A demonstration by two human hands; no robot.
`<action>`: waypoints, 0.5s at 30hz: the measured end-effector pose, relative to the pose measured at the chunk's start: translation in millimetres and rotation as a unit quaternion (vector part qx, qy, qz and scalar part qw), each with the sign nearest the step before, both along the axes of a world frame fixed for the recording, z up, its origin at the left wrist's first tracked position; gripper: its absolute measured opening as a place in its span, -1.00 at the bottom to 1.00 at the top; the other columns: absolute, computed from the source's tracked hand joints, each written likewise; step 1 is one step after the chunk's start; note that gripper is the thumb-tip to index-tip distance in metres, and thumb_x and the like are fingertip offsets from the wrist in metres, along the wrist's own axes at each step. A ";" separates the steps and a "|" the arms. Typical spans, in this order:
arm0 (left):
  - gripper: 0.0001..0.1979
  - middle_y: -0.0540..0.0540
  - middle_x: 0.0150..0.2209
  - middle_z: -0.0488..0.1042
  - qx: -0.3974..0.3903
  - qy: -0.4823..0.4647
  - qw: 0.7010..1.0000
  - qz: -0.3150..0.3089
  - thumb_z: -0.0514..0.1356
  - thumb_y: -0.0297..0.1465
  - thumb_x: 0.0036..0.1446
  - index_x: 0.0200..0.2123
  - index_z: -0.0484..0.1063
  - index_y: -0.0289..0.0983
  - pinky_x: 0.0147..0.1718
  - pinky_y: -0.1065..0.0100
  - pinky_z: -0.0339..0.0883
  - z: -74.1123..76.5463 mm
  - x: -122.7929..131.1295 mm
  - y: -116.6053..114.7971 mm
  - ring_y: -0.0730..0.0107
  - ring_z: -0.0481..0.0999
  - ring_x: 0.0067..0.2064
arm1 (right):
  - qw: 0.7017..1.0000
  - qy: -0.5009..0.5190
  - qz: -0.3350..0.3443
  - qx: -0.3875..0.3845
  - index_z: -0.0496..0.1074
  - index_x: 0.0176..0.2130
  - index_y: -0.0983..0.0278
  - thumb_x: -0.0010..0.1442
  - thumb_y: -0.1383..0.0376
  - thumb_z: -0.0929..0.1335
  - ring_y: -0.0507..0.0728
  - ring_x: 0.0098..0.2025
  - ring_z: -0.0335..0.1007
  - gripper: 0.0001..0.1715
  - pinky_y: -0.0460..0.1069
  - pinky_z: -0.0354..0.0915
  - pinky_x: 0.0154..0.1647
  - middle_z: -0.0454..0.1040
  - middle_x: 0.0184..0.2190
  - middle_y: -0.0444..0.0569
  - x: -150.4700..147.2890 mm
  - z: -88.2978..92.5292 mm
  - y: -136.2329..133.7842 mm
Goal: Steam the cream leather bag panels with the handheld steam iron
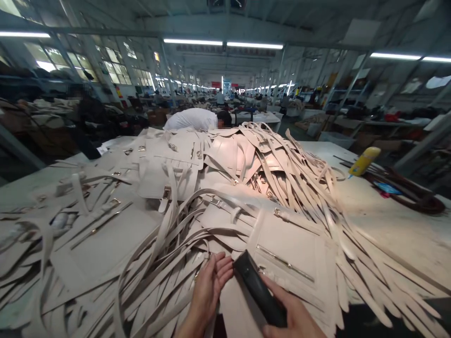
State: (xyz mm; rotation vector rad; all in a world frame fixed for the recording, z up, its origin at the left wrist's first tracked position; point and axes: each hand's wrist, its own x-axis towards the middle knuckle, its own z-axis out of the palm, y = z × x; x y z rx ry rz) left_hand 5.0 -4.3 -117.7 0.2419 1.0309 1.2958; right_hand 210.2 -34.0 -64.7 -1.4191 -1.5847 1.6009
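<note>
My left hand (211, 281) is palm up, with its fingers stretched out and slightly curved. It lies against the beige straps beside a small buckle. Gripped in my right hand (294, 312) is a black, elongated handheld tool (259, 288), whose exact kind I cannot make out. Its far end points at my left fingertips, close to them. Under the tool is a beige leather bag panel (239, 305). To the right lies another beige panel (296, 249) with a zipper (285, 263) and a buckled strap. Part of my right fingers is hidden behind the tool.
Beige panels and loose straps (299, 173) are heaped across the table (373, 211). On the right are a yellow bottle (364, 161) and a coil of dark brown straps (416, 195). A person in a white top (192, 119) bends behind the pile.
</note>
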 end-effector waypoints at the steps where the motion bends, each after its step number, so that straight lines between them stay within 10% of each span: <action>1: -0.62 -0.42 -0.11 0.44 0.008 -0.036 0.999 0.013 0.09 -0.27 0.11 -0.10 0.30 -0.46 -0.09 0.20 0.34 -2.7 4.6 -0.1 0.15 0.49 -0.13 | 1.000 -0.011 -0.003 0.006 0.17 0.15 0.33 -0.22 0.38 0.40 0.24 -0.14 0.40 -0.09 -0.01 0.34 -0.17 0.44 -0.04 0.02 -10.1 1.9 3.7; 8: -0.68 -0.33 -0.07 0.43 0.052 -0.112 0.992 0.022 0.18 -0.35 0.05 -0.12 0.33 -0.37 -0.07 0.20 0.33 -2.1 7.8 -1.5 0.14 0.44 -0.04 | 0.997 0.061 -0.055 0.012 0.08 0.17 0.26 -0.19 0.45 0.33 -0.01 -0.63 0.27 -0.10 -0.13 0.23 -0.65 0.45 -0.49 -0.18 -45.2 27.2 25.1; 15: -0.65 -0.12 -0.53 0.49 -0.019 0.073 0.995 -0.060 0.32 -0.31 -0.18 -0.31 0.38 -0.39 -0.63 0.48 0.32 -8.8 55.7 14.4 0.44 0.44 -0.57 | 0.988 0.112 -0.103 0.013 0.18 -0.05 0.24 -0.02 0.21 0.32 0.01 -0.71 0.28 -0.48 -0.13 0.23 -0.77 0.32 -0.64 -0.27 20.9 42.8 85.1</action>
